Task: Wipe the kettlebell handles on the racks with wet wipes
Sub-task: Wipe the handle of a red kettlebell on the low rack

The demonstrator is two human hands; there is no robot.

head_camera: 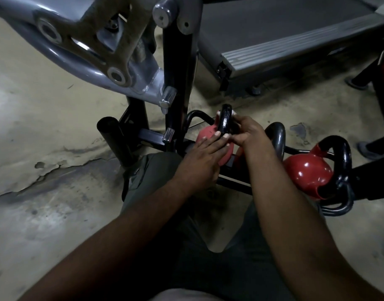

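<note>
Down near the cracked concrete floor, a red kettlebell sat at the left end of a low black rack, with its black handle standing up. The right grip was curled round the right side of that handle, pressing a white wet wipe against it; only scraps of the wipe showed by the top of the loop. The left grip lay nearly flat on the red body, fingers fairly straight and holding nothing, the fingertips touching the foot of the handle. To the right on the same rack sat a second red kettlebell, and between the two rose another black loop whose bell was hidden. A grey machine frame loomed over the rack's left end, a treadmill lay beyond, and another person's shoe stood at the right edge.
</note>
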